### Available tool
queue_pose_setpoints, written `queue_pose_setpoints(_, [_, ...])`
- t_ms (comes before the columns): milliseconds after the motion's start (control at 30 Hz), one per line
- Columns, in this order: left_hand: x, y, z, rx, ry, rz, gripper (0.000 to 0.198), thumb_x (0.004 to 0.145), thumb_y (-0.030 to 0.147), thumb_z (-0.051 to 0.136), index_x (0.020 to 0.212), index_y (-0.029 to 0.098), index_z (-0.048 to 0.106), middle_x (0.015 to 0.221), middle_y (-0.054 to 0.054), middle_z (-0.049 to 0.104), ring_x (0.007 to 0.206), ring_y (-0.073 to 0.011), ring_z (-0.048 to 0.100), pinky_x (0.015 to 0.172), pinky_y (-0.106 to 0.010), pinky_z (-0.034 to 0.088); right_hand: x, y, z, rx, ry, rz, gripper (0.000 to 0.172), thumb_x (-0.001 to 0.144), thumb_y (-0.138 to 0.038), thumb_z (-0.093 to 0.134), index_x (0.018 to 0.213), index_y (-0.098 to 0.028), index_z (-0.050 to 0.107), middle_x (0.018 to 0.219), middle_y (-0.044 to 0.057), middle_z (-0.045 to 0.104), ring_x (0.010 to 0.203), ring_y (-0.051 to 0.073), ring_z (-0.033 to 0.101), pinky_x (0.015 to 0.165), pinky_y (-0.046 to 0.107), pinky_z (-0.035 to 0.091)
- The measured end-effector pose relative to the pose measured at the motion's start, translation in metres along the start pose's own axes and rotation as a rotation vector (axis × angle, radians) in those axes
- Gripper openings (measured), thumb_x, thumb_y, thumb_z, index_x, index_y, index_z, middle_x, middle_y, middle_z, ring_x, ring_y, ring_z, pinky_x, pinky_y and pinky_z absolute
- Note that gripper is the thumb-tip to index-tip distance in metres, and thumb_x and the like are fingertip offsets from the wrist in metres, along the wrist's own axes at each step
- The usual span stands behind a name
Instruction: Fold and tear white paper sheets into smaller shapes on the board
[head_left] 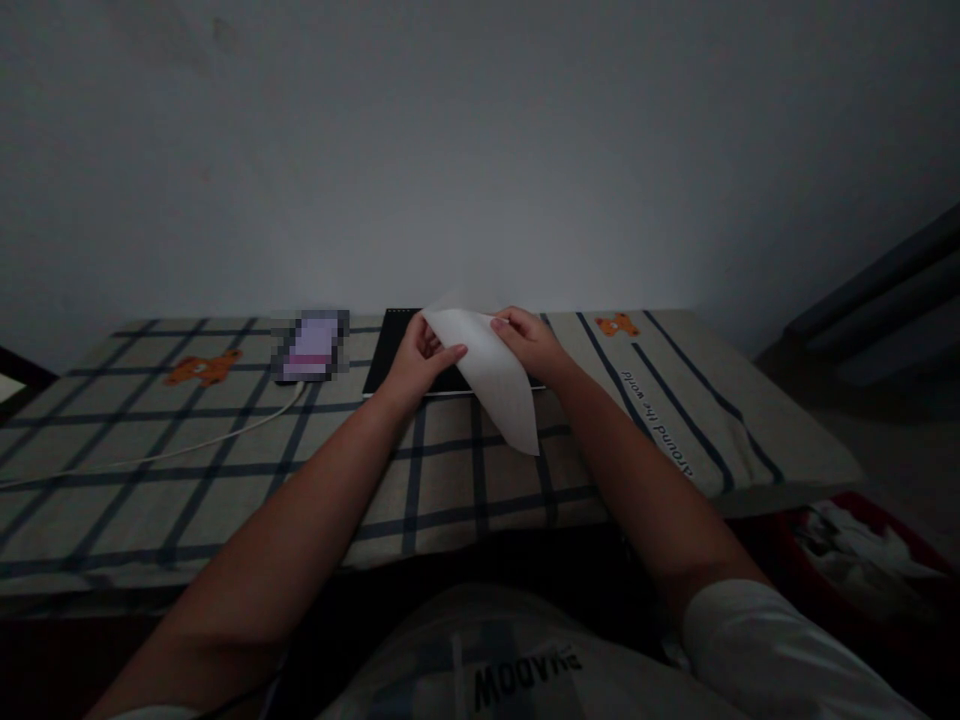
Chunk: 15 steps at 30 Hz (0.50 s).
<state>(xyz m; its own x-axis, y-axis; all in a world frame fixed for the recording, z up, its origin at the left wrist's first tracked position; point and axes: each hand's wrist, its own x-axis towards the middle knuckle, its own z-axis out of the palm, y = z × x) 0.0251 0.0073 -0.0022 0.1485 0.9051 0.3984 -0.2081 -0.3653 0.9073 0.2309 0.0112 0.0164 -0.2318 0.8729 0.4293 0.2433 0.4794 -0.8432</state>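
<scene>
Between my two hands is a thin white sheet of paper (pixel 491 365), curved, with one pointed end hanging down toward me. My left hand (pixel 420 360) pinches its left edge, thumb on top and fingers curled beneath. On the paper's upper right edge my right hand (pixel 529 342) is closed, its thumb on the near face and its other fingers partly hidden behind. Below the paper lies a black spiral-bound notebook (pixel 386 362), flat on the table and partly covered by the hands and sheet.
A phone (pixel 311 345), its screen blurred, lies left of the notebook with a white cable (pixel 225 435) running off left. A checked tablecloth (pixel 450 480) with bear prints covers the table, which stands against a grey wall (pixel 480 150). At lower right is a red bin (pixel 847 500) holding crumpled white material.
</scene>
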Motion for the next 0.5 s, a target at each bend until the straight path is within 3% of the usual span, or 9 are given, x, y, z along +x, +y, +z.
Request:
queue_pose_setpoints(133, [0.001, -0.002, 0.001, 0.007, 0.046, -0.006, 0.065, 0.061, 0.037, 0.091, 0.113, 0.023, 0.055, 0.116, -0.008, 0.071, 0.115, -0.0280, 0.066, 0.102, -0.043, 0.052, 0.000, 0.001, -0.003, 0.035, 0.017, -0.022, 0.049, 0.089, -0.065, 0.057, 0.106, -0.021, 0.069, 0.105, 0.007, 0.071, 0.089, 0.020, 0.060, 0.075, 0.033, 0.048])
queue_pose_setpoints(233, [0.004, -0.005, 0.000, -0.026, 0.099, -0.004, 0.067, 0.061, 0.035, 0.091, 0.117, 0.024, 0.056, 0.117, -0.008, 0.072, 0.115, -0.0278, 0.067, 0.104, -0.044, 0.052, 0.000, 0.001, -0.003, 0.019, 0.058, -0.016, 0.049, 0.088, -0.068, 0.056, 0.100, -0.022, 0.068, 0.094, 0.006, 0.069, 0.085, 0.020, 0.059, 0.073, 0.034, 0.048])
queue_pose_setpoints(400, [0.011, -0.007, -0.008, -0.104, 0.229, 0.029, 0.066, 0.062, 0.035, 0.090, 0.118, 0.023, 0.056, 0.124, -0.010, 0.070, 0.122, -0.0292, 0.065, 0.109, -0.047, 0.049, 0.003, 0.000, -0.006, 0.032, 0.211, -0.042, 0.044, 0.091, -0.067, 0.054, 0.092, -0.024, 0.064, 0.092, 0.005, 0.068, 0.090, 0.020, 0.061, 0.081, 0.036, 0.050])
queue_pose_setpoints(500, [0.013, -0.002, -0.013, -0.130, 0.230, -0.010, 0.063, 0.064, 0.034, 0.089, 0.118, 0.021, 0.058, 0.125, -0.012, 0.070, 0.122, -0.0316, 0.065, 0.109, -0.050, 0.049, 0.006, 0.001, -0.010, 0.065, 0.339, -0.038, 0.037, 0.091, -0.060, 0.058, 0.089, -0.024, 0.063, 0.092, 0.005, 0.068, 0.090, 0.019, 0.062, 0.084, 0.036, 0.050])
